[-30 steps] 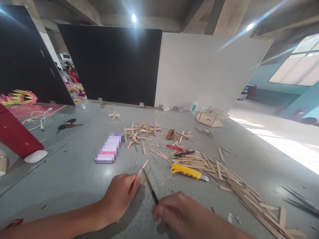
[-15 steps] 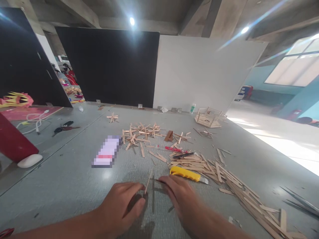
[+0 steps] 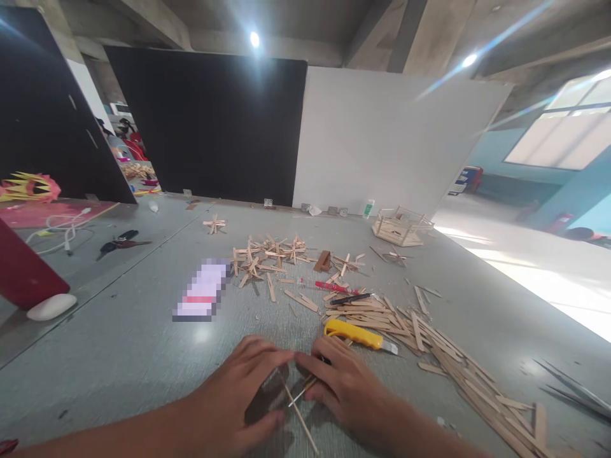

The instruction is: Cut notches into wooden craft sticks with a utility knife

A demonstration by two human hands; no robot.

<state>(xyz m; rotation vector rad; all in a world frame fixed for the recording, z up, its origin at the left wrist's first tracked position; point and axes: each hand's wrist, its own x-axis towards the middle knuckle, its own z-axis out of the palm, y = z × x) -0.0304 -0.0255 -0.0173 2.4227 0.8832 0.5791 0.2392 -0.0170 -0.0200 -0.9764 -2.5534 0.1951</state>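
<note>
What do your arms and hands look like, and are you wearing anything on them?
My left hand and right hand are bare, with no gloves or rings visible. No sleeves show on my left forearm or right forearm.

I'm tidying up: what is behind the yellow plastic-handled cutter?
Pale flat wooden sticks, with a slim black pen-like tool on them; whatever the cutter covers cannot be seen.
</note>
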